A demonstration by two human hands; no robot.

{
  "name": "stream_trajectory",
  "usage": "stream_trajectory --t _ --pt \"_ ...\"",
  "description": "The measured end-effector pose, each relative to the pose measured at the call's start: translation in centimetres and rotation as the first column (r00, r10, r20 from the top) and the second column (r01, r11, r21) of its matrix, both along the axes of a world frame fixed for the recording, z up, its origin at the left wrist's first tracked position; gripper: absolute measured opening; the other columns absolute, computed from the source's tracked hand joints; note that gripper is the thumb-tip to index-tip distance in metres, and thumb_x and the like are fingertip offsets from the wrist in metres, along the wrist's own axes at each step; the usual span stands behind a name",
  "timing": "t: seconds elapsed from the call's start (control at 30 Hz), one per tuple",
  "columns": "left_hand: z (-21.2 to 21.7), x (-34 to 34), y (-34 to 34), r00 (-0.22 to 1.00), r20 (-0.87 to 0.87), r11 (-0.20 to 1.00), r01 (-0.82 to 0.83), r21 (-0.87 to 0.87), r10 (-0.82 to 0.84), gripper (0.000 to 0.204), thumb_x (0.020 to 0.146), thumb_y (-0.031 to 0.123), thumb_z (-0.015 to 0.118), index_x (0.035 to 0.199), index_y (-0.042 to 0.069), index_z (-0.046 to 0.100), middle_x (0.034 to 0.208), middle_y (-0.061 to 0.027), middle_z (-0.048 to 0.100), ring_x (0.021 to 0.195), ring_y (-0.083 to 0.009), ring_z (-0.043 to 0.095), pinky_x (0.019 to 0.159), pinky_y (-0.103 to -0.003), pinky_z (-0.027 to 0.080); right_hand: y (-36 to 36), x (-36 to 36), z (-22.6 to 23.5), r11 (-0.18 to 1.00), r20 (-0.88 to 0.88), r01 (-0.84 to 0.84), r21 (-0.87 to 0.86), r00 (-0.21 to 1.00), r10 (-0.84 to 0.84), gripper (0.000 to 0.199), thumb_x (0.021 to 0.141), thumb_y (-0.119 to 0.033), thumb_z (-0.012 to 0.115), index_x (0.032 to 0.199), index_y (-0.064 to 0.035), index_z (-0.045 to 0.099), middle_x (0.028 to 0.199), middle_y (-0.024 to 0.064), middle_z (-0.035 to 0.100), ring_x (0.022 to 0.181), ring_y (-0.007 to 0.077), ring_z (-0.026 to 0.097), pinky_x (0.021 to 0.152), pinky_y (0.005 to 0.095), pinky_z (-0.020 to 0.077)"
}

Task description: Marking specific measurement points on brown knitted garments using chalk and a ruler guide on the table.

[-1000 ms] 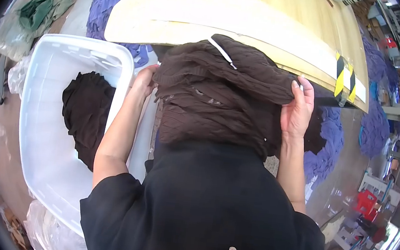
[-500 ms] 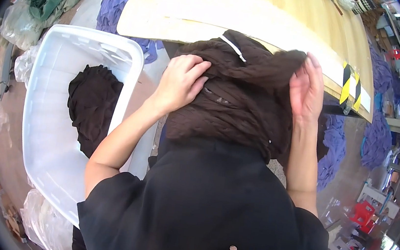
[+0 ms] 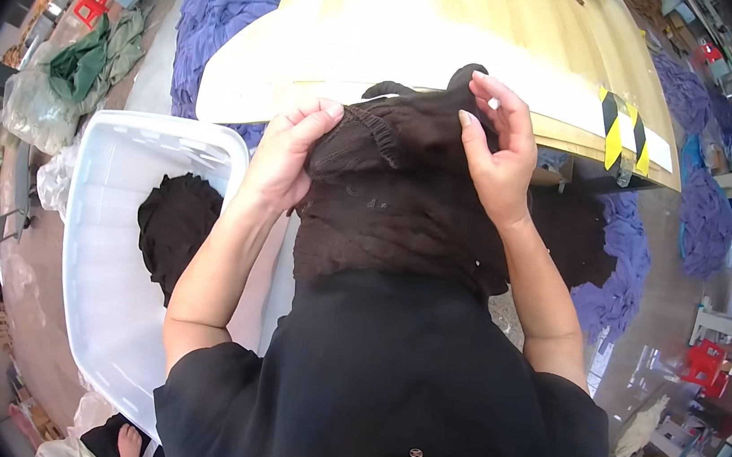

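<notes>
A dark brown garment (image 3: 403, 224) of thin, wrinkled cloth lies bunched over my lap and up against the table's near edge. My left hand (image 3: 289, 148) is closed on its left side, thumb and fingers pinching the cloth beside a gathered, ribbed band (image 3: 375, 135). Over the upper right part of the cloth my right hand (image 3: 506, 150) is open, thumb apart from the bent fingers, the fingertips at a raised fold. A small white spot shows by those fingers; I cannot make out what it is.
A white plastic tub (image 3: 102, 244) with dark cloth (image 3: 177, 225) inside stands at my left. Ahead is a pale wooden table (image 3: 333, 44) with yellow-black tape (image 3: 610, 130) on its edge. Purple cloth piles (image 3: 228, 14) lie around. A red stool (image 3: 707, 367) stands at far right.
My left hand has moved left and now pinches the cloth beside the ribbed band. My right hand has shifted left and its fingers bend inward. The white strip on the cloth no longer shows.
</notes>
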State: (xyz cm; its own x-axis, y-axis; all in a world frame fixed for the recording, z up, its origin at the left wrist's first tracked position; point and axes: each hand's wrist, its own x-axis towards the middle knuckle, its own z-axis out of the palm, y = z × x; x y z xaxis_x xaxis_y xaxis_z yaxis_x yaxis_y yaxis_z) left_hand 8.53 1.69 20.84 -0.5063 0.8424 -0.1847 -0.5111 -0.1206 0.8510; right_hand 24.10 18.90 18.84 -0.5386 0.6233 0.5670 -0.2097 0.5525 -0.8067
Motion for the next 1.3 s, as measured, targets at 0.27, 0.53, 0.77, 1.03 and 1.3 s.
stream_trajectory --t 0.27,0.53,0.77,1.03,1.3 --pt "0.8 -0.7 0.2 1.0 0.026 0.999 -0.013 0.037 0.012 0.012 0.086 0.013 0.054 0.08 0.004 0.059 0.077 -0.0022 0.061 0.069 -0.0079 0.056 0.064 -0.024 0.046 -1.9 1.0 0.8 0.928 -0.054 -0.119 0.352 0.988 0.147 0.03 0.069 0.003 0.066 0.097 -0.003 0.057 0.086 0.0125 0.059 0.078 0.0291 0.058 0.07 0.0347 0.048" --pt "1.5 -0.8 1.4 0.963 0.261 0.997 -0.061 -0.046 0.071 0.018 0.084 0.012 0.054 0.096 -0.001 0.058 0.093 -0.0103 0.063 0.085 -0.0189 0.062 0.079 -0.034 0.05 -0.9 0.6 -1.2 0.982 0.15 -0.131 0.138 0.983 0.11 0.031 0.075 0.003 0.063 0.103 -0.0044 0.051 0.089 0.0074 0.054 0.081 0.0175 0.055 0.075 0.0256 0.0451" --pt "3.3 1.2 0.7 0.822 -0.538 0.948 0.008 -0.32 -0.189 0.025 0.081 0.008 0.06 0.105 0.004 0.056 0.097 -0.0036 0.06 0.085 -0.0094 0.056 0.077 -0.027 0.046 1.0 0.3 4.1 0.378 -0.307 -0.501 -0.778 0.829 0.467 0.016 0.081 0.001 0.058 0.096 -0.0024 0.054 0.09 0.004 0.056 0.084 0.01 0.055 0.074 0.0229 0.0452" --pt "2.4 4.4 3.1 0.354 -0.922 0.986 0.009 0.168 0.154 0.019 0.078 -0.003 0.057 0.097 0.0 0.058 0.081 -0.0114 0.056 0.074 -0.0253 0.058 0.067 -0.03 0.047 -0.4 0.1 4.3 0.417 -0.247 -0.47 -0.778 0.839 0.485 0.017 0.085 0.001 0.053 0.101 -0.0042 0.051 0.087 0.0017 0.055 0.081 0.0072 0.054 0.07 0.0198 0.0453" --pt "7.3 4.8 2.6 0.973 -0.227 0.964 0.084 0.252 -0.025 0.015 0.091 0.013 0.051 0.096 0.0 0.057 0.085 0.0 0.06 0.076 -0.0033 0.053 0.069 -0.019 0.045 -1.8 2.1 3.7 0.975 0.125 -0.16 0.157 0.982 0.141 0.03 0.074 0.002 0.063 0.101 -0.0041 0.051 0.081 0.0049 0.054 0.074 0.0146 0.052 0.068 0.0249 0.042"
